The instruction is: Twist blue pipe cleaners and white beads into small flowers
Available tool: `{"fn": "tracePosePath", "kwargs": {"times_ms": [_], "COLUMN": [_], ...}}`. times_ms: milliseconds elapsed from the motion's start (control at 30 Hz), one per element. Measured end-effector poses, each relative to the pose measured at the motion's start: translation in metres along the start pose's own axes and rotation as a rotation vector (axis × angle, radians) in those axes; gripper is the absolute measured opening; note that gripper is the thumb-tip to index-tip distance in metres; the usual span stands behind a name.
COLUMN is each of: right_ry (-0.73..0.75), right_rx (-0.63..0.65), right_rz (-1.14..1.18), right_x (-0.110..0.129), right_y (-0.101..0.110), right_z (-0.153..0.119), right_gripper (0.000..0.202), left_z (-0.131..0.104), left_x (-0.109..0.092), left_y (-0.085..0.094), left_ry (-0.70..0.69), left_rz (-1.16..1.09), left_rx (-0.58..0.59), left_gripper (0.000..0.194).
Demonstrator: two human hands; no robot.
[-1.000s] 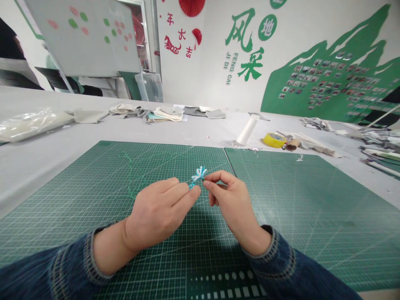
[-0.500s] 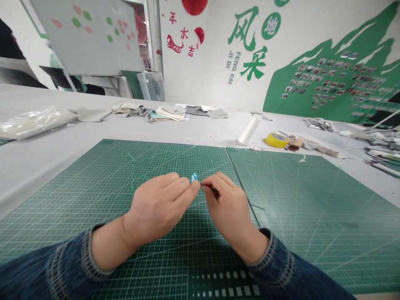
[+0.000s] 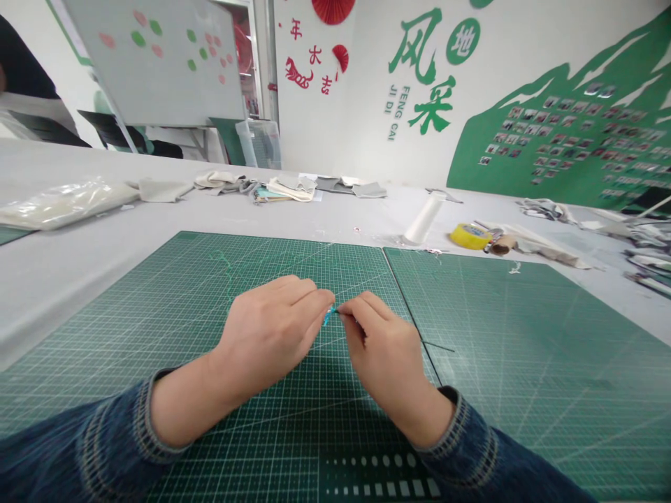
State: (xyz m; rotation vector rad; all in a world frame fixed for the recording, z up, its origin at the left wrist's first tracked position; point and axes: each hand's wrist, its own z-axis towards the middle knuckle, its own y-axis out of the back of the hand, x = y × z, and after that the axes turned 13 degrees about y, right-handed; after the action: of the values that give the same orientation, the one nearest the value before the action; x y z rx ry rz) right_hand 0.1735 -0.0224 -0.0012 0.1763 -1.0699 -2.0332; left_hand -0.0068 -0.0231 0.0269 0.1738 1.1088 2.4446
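Note:
My left hand is closed, thumb and fingertips pinching a small shiny blue piece, too small and too covered to name. Beside it, my right hand is closed in a pinch on a thin dark stick-like piece, whose tip meets the blue piece. Most of that dark piece is hidden by the fingers. Both hands are just above a green cutting mat with a white grid. A thin dark strip lies right of my right hand, on the second mat.
Beyond the mats stand a white thread cone, a roll of yellow tape and a cardboard tube. Fabric scraps lie farther back. A plastic-wrapped bundle rests at left. Part of a person shows at far left.
My left hand has turned, and the blue piece has gone from above the fingertips to below them. My right hand keeps its pinch beside it. The camera view has shifted slightly left.

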Motion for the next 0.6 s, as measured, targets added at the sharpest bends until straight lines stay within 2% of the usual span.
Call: {"fn": "tracePosePath", "kwargs": {"times_ms": [200,300,467,600], "right_ry": [0.058,0.095,0.191,0.247], "right_rx": [0.000,0.010,0.030,0.024], "right_rz": [-0.010,-0.001,0.003,0.068], "right_x": [0.000,0.000,0.002,0.003], "right_y": [-0.001,0.000,0.000,0.000], "right_z": [-0.002,-0.002,-0.001,-0.001], "right_gripper": [0.017,0.018,0.020,0.023], "left_z": [0.003,0.010,0.027,0.034], "left_x": [0.003,0.006,0.022,0.039], "left_y": [0.000,0.003,0.011,0.007], "left_ry": [0.090,0.168,0.312,0.407], "left_rz": [-0.018,-0.092,-0.260,-0.444], "left_rx": [0.077,0.160,0.443,0.652], "left_gripper": [0.018,0.018,0.013,0.015]}}
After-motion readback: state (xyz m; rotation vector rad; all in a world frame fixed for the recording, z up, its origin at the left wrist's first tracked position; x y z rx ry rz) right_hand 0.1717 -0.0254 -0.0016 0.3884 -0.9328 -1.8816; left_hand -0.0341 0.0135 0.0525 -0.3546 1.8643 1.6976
